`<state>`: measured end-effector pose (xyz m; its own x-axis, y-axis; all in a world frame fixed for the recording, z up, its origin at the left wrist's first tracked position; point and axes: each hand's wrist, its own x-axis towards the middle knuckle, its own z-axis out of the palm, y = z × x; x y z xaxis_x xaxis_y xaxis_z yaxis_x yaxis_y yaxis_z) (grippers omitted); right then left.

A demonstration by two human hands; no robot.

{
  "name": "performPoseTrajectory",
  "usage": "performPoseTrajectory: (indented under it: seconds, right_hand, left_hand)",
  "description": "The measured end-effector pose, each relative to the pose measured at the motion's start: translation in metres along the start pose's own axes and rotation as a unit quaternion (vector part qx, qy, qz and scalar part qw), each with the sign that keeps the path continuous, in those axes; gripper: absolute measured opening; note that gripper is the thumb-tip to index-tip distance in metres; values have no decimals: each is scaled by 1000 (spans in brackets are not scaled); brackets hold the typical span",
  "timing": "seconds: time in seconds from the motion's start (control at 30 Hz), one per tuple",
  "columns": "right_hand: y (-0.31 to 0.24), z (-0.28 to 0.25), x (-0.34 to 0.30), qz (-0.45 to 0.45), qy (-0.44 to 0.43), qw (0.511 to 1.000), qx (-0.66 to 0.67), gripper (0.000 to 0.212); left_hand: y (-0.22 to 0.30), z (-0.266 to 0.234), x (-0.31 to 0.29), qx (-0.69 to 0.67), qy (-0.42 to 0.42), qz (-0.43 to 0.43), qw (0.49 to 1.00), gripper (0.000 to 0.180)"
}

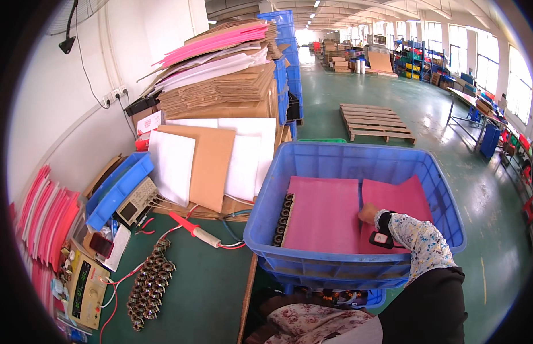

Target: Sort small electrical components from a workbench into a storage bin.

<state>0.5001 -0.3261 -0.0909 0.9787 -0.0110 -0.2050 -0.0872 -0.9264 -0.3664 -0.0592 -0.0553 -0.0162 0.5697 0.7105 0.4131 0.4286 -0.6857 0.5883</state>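
My right hand (368,213) reaches into a large blue plastic crate (358,265), with a black watch on its wrist. Its fingers look curled at the left edge of the right-hand pink sheet (398,198), their tips partly hidden. This sheet's far edge is wavy and its right corner rises. Another pink sheet (324,215) lies beside it, to the left. Along the crate's left wall, a row of dark ring-shaped coils (282,221) shows past that sheet. My left hand is out of view.
Left of the crate, a green-topped bench (203,286) holds grouped ring coils (150,284), a red-and-white probe (195,229), a yellow power supply (87,291) and a bench meter (139,200). Stacked cardboard (220,92) rises behind. A wooden pallet (375,121) lies on the floor beyond.
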Motion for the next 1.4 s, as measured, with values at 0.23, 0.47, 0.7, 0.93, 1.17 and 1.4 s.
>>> performPoseTrajectory:
  seconds: [0.23, 0.47, 0.7, 0.93, 1.17, 1.4]
  right_hand:
    - [21, 1, 15, -482, -10, 812, -330, 17]
    - [63, 52, 68, -330, -53, 940, -74, 14]
    - [-7, 9, -21, -184, 168, 951, -182, 36]
    - [-5, 4, -13, -158, 58, 953, -252, 39]
    - [-21, 16, 0, -226, 121, 953, -162, 29]
    - [7, 30, 41, -246, 64, 949, -187, 20]
  left_hand:
    - [2, 2, -1, 7, 9, -3, 1000, 11]
    - [0, 3, 0, 3, 11, 9, 1000, 11]
    - [4, 3, -2, 13, 15, -4, 1000, 11]
    - [-2, 5, -4, 20, 17, 27, 999, 14]
    - [-4, 5, -6, 28, 7, 6, 1000, 14]
    - [-3, 5, -5, 30, 19, 17, 999, 12]
